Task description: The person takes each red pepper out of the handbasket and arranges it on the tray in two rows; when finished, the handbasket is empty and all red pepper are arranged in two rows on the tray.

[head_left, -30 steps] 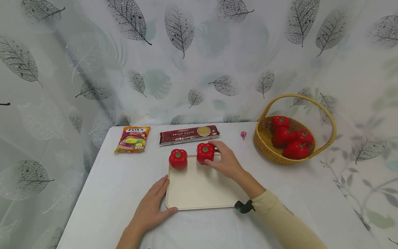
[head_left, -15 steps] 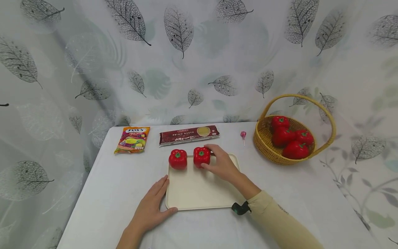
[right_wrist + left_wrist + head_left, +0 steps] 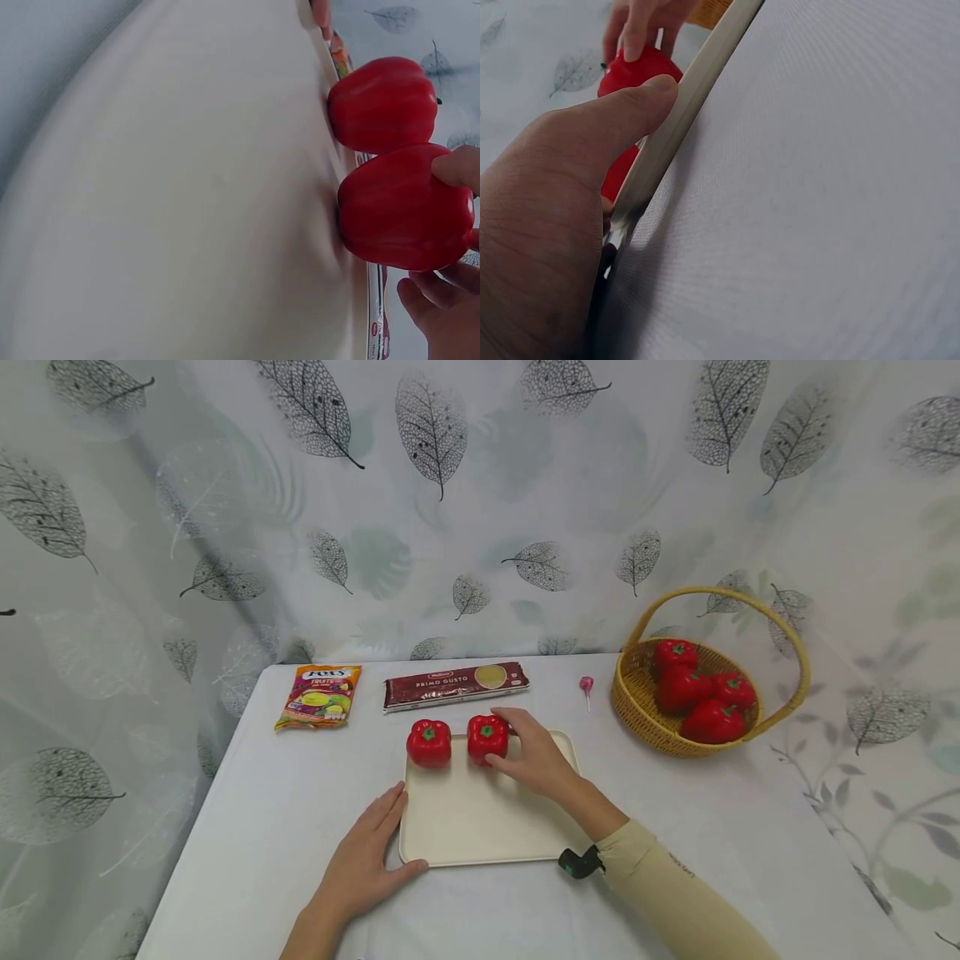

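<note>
A cream tray [image 3: 487, 827] lies on the white table. One red bell pepper [image 3: 429, 744] stands at its back left corner. Just right of it, near the back edge, is a second red pepper [image 3: 487, 739], gripped between the thumb and fingers of the right hand [image 3: 532, 756]; the right wrist view shows this pepper [image 3: 405, 210] upright beside the other one [image 3: 384, 105]. At the tray's left front corner rests the left hand [image 3: 367, 852], fingers along the left edge and thumb on the front rim [image 3: 697, 82], not curled round it.
A wicker basket [image 3: 645, 727] with several red peppers stands at the back right. Behind the tray lie a dark red biscuit pack [image 3: 457, 686] and a pink lollipop [image 3: 587, 685]. A candy bag [image 3: 318, 697] is at the back left. A leaf-patterned curtain hangs behind.
The right hand has moved slightly left and toward the front with its pepper, closer to the first pepper, then stayed nearly still. The left hand has not moved.
</note>
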A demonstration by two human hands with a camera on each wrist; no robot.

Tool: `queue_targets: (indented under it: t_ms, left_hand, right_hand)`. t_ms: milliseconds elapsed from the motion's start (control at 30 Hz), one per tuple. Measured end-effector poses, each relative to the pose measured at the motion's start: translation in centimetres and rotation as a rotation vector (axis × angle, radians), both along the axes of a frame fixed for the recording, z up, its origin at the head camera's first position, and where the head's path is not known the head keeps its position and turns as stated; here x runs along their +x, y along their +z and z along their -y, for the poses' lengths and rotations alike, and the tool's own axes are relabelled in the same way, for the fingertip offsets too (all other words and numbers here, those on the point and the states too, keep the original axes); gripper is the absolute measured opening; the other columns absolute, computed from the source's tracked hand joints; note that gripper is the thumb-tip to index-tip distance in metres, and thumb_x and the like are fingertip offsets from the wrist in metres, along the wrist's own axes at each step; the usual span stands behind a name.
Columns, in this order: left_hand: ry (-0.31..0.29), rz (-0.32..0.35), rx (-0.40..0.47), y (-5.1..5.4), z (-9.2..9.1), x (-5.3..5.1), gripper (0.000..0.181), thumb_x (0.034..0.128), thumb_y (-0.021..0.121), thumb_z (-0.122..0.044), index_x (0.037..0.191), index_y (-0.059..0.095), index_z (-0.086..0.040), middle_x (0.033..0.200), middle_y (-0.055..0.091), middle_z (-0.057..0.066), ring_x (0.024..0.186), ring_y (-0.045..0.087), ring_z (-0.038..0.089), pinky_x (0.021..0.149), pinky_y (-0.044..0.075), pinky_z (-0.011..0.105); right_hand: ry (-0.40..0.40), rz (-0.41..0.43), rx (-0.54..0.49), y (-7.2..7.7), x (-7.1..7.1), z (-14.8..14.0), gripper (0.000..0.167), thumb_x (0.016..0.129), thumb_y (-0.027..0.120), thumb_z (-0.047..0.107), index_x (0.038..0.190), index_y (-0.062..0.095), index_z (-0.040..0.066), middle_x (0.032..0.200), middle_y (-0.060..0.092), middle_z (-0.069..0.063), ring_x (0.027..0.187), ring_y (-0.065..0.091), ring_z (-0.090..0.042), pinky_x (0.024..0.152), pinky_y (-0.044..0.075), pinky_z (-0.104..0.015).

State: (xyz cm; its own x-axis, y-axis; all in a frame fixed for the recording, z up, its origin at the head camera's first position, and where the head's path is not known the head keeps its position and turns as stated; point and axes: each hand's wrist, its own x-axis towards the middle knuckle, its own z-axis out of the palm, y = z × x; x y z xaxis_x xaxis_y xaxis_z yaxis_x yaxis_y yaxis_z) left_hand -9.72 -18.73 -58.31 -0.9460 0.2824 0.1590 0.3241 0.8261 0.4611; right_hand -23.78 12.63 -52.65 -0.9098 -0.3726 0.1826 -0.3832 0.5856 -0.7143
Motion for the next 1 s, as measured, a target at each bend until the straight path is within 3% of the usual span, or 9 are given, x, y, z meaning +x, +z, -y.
queue_targets:
  t_ms: [267,667,1000]
  left_hand:
    - [0.002,0.030,0.004,0.04,-0.01,0.02,0.109,0.0864,0.080,-0.069,0.170,0.038,-0.014,0.176,0.032,-0.003,0.159,0.034,0.024,0.123,0.040,0.050]
    - [0.005,0.006,0.002,-0.03,0.04,-0.04,0.108,0.0870,0.080,-0.069,0.170,0.038,-0.013,0.176,0.034,-0.002,0.158,0.036,0.025,0.122,0.041,0.051]
    - [0.002,-0.002,0.010,-0.12,0.07,-0.06,0.109,0.0857,0.081,-0.068,0.170,0.039,-0.013,0.175,0.035,-0.002,0.158,0.036,0.024,0.122,0.042,0.050]
  right_hand:
    - [-0.009,0.009,0.015,0.18,0.05,0.05,0.078,0.090,0.091,0.022,0.158,0.054,0.015,0.155,0.055,-0.010,0.138,0.058,-0.029,0.105,0.058,-0.049]
    - [-0.010,-0.002,0.017,0.27,-0.04,0.04,0.080,0.088,0.092,0.022,0.158,0.054,0.012,0.155,0.055,-0.011,0.136,0.059,-0.031,0.102,0.060,-0.051]
    - [-0.008,-0.014,0.023,0.63,0.08,-0.06,0.081,0.087,0.093,0.026,0.158,0.054,0.018,0.155,0.054,-0.008,0.141,0.054,-0.029,0.101,0.060,-0.052]
